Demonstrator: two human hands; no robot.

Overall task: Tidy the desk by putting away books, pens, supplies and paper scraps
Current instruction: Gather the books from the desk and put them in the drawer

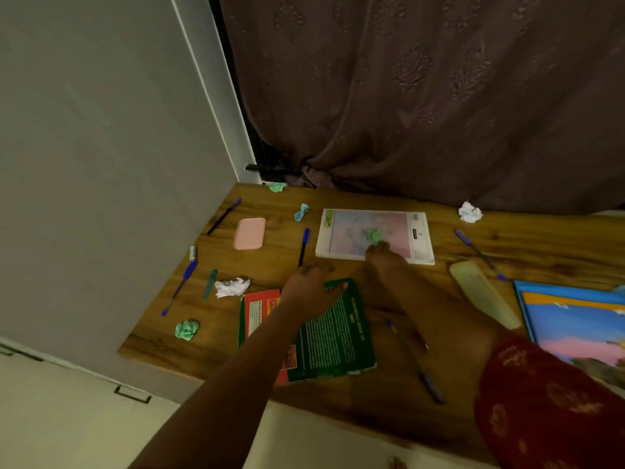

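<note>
Right fingers (382, 248) against green scrap (373, 235)

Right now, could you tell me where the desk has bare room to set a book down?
Bare wood lies between the pink-covered book and the white paper ball, along the curtain edge. Another patch sits near the front corner, below the green paper ball. The left side, around the pink case and pens, is crowded.

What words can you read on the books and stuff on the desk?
None can be read for sure.
Green book: white print on its cover, too blurred.
Its red part: a white label, too small.
Pink book: small labels at both ends, unreadable.
Blue picture book: no words show.
</note>
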